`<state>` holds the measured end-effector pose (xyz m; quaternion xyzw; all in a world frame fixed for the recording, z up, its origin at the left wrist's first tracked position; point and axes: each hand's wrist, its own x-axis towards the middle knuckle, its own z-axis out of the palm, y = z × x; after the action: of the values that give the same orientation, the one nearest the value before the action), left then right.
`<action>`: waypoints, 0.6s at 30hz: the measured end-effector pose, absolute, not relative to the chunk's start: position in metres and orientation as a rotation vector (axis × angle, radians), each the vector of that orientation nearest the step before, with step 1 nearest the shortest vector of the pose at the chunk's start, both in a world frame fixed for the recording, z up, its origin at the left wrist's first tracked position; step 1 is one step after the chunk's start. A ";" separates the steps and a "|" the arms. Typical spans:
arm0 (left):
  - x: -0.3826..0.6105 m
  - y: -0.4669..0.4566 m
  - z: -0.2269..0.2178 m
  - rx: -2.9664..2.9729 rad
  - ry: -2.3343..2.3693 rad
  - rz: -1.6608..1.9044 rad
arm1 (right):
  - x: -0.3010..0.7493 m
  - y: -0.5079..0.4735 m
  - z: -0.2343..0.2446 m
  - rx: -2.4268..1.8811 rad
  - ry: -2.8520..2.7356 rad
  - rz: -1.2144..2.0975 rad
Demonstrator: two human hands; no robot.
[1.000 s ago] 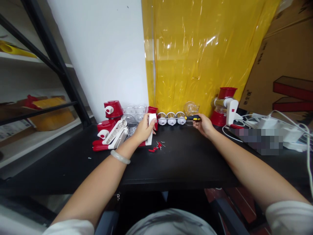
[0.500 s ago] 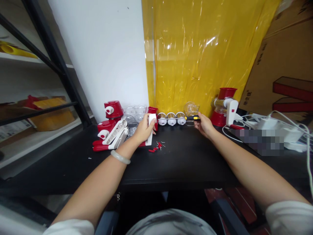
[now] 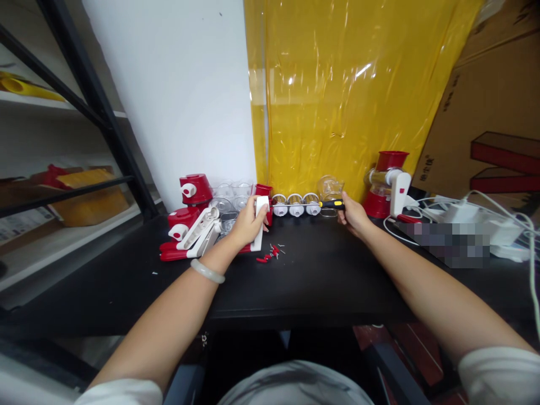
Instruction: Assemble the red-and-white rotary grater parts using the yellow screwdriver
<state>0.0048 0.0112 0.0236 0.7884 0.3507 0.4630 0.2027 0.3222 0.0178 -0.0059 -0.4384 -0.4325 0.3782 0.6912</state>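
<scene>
My left hand [image 3: 248, 224] is closed around a white crank handle [image 3: 262, 202], held upright above the black table. My right hand [image 3: 353, 215] grips the end of a screwdriver [image 3: 332, 203] with a black and yellow handle. Its long thin shaft runs level to the left, and the tip reaches the side of the white handle; the exact contact is too small to see. Below my left hand lie small red pieces and screws [image 3: 274, 252]. Three white-capped metal drum graters [image 3: 296, 205] stand in a row behind the shaft.
Red grater bases [image 3: 196, 189] and more white crank handles [image 3: 200, 233] are heaped at the left, with clear plastic parts [image 3: 232, 191] behind. An assembled red and white rotary grater [image 3: 383, 185] stands at the right, beside white cables and chargers [image 3: 464, 214]. A yellow plastic curtain [image 3: 337, 101] hangs behind.
The fingers of my right hand have shifted slightly on the screwdriver's handle. My left hand and the crank handle stay in place.
</scene>
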 end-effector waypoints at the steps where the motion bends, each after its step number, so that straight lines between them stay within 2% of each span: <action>1: 0.005 0.011 0.024 2.199 0.981 1.292 | 0.323 0.017 -0.006 -0.984 -0.973 0.838; 18: 0.005 0.011 0.024 2.245 0.993 1.280 | 0.328 0.020 -0.007 -1.234 -0.974 0.711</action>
<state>0.0048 0.0108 0.0238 0.7968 0.3525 0.4543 0.1857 0.3283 0.0198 -0.0071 -0.5432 -0.4286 0.3132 0.6505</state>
